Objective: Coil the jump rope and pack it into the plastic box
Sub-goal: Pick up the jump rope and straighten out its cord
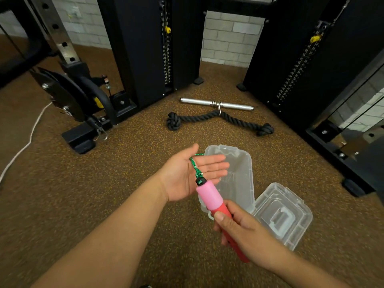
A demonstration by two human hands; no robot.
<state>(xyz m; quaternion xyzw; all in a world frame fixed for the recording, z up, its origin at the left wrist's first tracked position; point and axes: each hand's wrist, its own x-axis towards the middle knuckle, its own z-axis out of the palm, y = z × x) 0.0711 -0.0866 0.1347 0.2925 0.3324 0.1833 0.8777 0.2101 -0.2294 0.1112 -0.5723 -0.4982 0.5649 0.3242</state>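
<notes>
My right hand (239, 229) is shut on the red lower part of a jump rope handle (209, 196), whose pink upper part points up and left. A green braided rope (194, 166) leaves the handle's black tip and runs across the palm of my left hand (191, 173), then over its edge behind the fingers. My left hand is flat and open, palm up, above the left side of the clear plastic box (241, 173) on the floor. The rest of the rope is hidden.
The box's clear lid (284, 215) lies beside it to the right. Farther off on the brown speckled floor lie a black rope attachment (220, 119) and a metal bar (216, 104). Black weight-stack machines stand left, centre and right. A white cord (27, 140) trails at left.
</notes>
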